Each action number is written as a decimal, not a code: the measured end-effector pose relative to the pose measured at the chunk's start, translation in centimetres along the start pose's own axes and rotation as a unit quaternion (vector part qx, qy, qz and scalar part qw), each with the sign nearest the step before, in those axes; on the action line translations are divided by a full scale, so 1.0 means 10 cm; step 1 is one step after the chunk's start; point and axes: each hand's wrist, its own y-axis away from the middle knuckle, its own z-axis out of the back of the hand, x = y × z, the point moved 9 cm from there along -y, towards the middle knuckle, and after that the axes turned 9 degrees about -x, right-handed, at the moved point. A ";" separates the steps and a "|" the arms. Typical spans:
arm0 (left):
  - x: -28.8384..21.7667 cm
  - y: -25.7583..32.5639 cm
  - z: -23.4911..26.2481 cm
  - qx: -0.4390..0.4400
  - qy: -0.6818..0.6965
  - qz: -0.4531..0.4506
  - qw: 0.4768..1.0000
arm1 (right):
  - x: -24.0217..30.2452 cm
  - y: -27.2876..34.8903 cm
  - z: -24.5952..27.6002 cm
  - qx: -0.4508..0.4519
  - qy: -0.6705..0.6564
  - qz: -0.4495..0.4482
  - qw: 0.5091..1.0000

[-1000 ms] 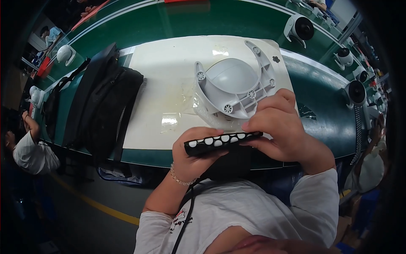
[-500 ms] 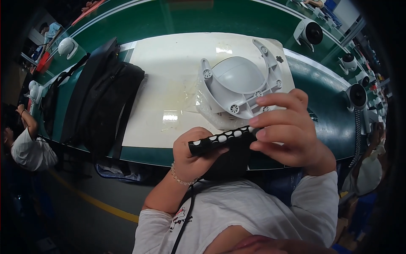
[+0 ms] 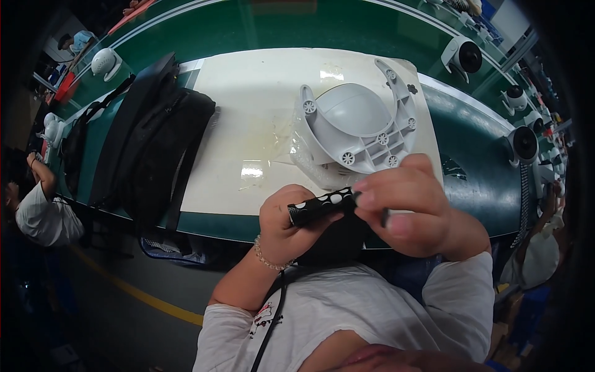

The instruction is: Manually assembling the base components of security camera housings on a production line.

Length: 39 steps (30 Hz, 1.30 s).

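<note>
My left hand is closed on a black strip with a row of white round spots, holding it slantwise above the table's near edge. Curled at the strip's right end is my right hand, its fingertips against or very close to it. A small dark bit shows by the right thumb; its kind cannot be made out. Just beyond the hands lies a white curved plastic base, underside up, with ribs and several round spoked sockets. Clear plastic wrap lies under its near left side.
A pale board lies on the green table. A black bag rests at the left. White fan-like units with dark fronts stand along the right; another white unit is far left. Other people sit at both sides.
My right hand has curled in and moved left and slightly down, its fingertips shifting along the strip's right end. The left hand still holds the strip.
</note>
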 end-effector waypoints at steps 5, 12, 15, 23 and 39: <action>0.01 0.02 -0.01 0.020 0.011 -0.002 1.000 | 0.19 0.09 -0.19 0.105 0.014 0.057 0.993; -0.01 0.02 -0.05 0.033 0.010 -0.012 0.999 | 0.07 0.10 -0.19 0.082 -0.004 0.016 0.996; -0.02 0.02 -0.05 0.031 0.005 -0.018 0.999 | 0.05 0.08 -0.18 0.068 -0.010 0.012 0.998; 0.21 0.07 -0.05 0.038 0.055 0.146 0.987 | 0.17 0.13 -0.21 0.089 -0.023 0.067 0.993; -0.10 0.02 -0.24 0.022 -0.063 -0.126 0.990 | -0.79 0.11 0.29 0.026 -0.086 -0.352 0.932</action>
